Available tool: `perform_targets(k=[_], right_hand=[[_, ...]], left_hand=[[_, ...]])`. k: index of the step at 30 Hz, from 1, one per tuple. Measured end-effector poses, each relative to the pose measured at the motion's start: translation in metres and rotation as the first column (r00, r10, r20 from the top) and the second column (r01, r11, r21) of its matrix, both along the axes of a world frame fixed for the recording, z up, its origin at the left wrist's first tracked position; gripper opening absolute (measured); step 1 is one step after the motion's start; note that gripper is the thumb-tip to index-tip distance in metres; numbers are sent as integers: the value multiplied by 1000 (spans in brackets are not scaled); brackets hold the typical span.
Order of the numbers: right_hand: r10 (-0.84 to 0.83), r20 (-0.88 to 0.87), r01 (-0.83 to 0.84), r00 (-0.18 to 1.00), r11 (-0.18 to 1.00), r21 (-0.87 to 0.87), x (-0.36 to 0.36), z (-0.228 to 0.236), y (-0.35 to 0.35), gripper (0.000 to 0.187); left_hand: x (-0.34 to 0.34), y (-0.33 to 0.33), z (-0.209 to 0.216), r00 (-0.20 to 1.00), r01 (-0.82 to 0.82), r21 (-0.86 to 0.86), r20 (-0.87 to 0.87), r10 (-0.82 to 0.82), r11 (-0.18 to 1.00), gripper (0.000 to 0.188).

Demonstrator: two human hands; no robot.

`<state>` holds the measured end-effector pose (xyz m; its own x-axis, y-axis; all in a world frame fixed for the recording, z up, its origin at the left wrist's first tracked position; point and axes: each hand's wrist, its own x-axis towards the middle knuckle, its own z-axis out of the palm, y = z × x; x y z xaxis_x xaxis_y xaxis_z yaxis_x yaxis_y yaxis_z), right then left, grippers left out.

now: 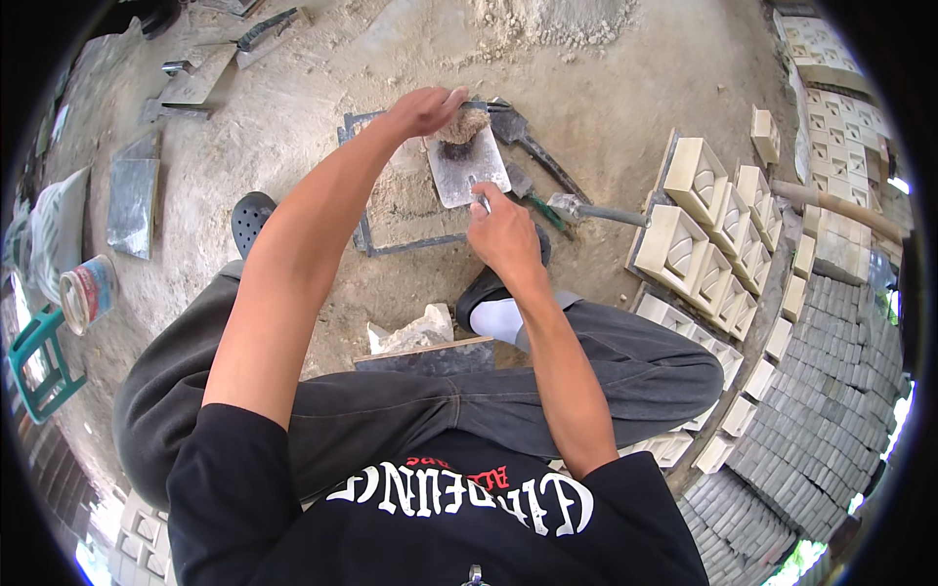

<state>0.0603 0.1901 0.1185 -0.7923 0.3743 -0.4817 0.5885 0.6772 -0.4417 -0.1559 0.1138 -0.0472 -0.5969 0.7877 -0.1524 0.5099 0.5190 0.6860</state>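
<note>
My right hand is closed around the handle of a flat, square-bladed trowel, whose pale blade is tilted over a mould frame. A damp sandy clump sits at the blade's far edge. My left hand is curled beside that clump; its fingertips are partly hidden, so I cannot make out what they hold. The dark rectangular mould frame lies on the ground beneath both hands, with sandy mix inside it. Just right of it lie a dark-bladed tool and a hammer-like tool.
Cream moulded blocks stand in rows at right, beside stacked grey tiles. A broken pale chunk lies near my feet. At left are a dark plate, a bucket and a green stool. A powder heap lies beyond.
</note>
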Motion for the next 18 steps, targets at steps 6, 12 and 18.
perform_targets(k=[6,12,18], right_hand=[[17,-53,-17,998,1000,6,-3,-14,16,30],[46,-130,-47,990,999,-3,8,-29,35,29],[302,-178,-292,936,953,81,-5,-33,64,26]], left_hand=[[2,13,-12,992,32,77,-124,-22,997,41],[9,10,1,978,118,63,-180,-105,991,34],[23,-12,17,995,-5,230,-99,29,973,35]])
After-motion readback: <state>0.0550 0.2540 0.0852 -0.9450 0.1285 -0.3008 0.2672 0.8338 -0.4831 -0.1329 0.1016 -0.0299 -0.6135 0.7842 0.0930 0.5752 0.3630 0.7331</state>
